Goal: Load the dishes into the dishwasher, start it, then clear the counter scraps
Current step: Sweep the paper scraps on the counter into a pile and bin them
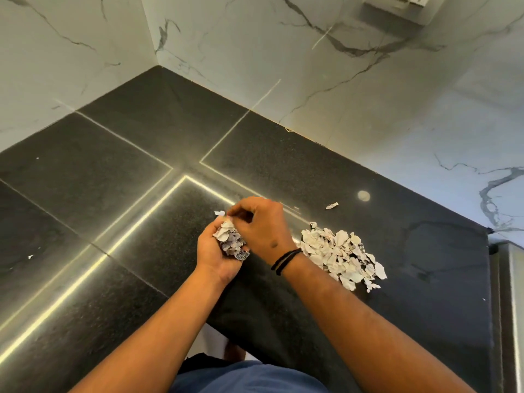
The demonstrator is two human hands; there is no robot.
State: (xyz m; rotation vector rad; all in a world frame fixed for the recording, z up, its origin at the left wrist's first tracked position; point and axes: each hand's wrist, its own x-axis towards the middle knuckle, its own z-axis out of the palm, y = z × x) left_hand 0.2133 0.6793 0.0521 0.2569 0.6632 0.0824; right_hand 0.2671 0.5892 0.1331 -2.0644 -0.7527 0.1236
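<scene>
Down at about six o'clock from the middle of the view, the left hand (219,251) lies palm up above the black counter (113,165), its fingers cupped round a handful of torn paper scraps (231,241), pale pieces with one dark speckled bit at the near end. The right hand (262,225) sits just at its three o'clock side and over the top of it, knuckles up, fingers curled down onto the handful; its fingertips are hidden under the hand, so it looks to be pinching or pressing scraps, but which of the two cannot be told. A black band (285,260) circles the right wrist. At three o'clock from the hands, just beside the right wrist, a loose pile of scraps (343,255) lies spread flat on the counter. One stray scrap (331,205) lies apart from the pile, at about twelve o'clock from it, near a pale round spot (363,195) on the stone. White marble-veined walls (312,66) meet in a corner at twelve o'clock. A blue garment (249,378) shows at the bottom edge.
</scene>
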